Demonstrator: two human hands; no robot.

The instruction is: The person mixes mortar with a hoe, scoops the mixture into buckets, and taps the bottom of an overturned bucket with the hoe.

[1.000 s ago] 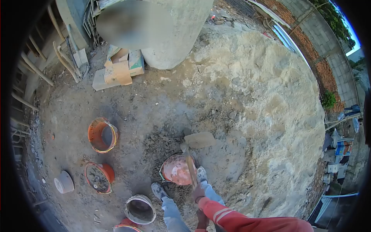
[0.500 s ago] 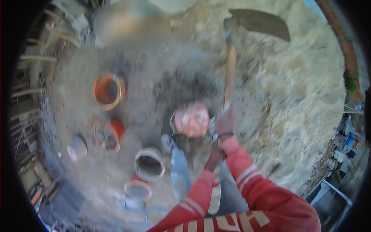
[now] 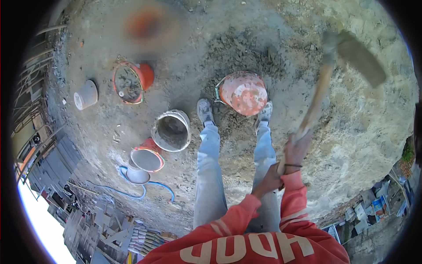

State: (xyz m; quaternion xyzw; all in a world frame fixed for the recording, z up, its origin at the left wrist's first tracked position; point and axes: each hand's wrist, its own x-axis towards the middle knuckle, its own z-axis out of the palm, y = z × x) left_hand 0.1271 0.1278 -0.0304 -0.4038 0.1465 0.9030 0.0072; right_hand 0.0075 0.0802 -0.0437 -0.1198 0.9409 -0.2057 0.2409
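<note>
Both hands grip the wooden handle of a hoe [image 3: 318, 94]. My right hand [image 3: 296, 152] is wrapped around the handle farther up, nearer the blade. Closer to my body, my left hand [image 3: 267, 181] is closed around the lower end. The hoe's broad blade [image 3: 361, 59], blurred by motion, is at the upper right, well past my right foot. In front of my shoes is a worn orange bucket [image 3: 244, 93], its scuffed bottom toward me. Dark loose mortar [image 3: 239, 50] lies on the ground just beyond that bucket.
To the left stand an orange bucket with grey contents [image 3: 147, 78], a small white bucket [image 3: 86, 95], a grey bucket [image 3: 187, 132], a red-rimmed bucket [image 3: 147, 159] and a pale bucket [image 3: 137, 176]. A blue hose [image 3: 165, 188] curls nearby. Pale sand [image 3: 356, 145] spreads rightward.
The hoe has swung to the right in view, its handle leaning more, and both hands have shifted right with it. My view has also tilted, showing more of my legs and the lower-left surroundings.
</note>
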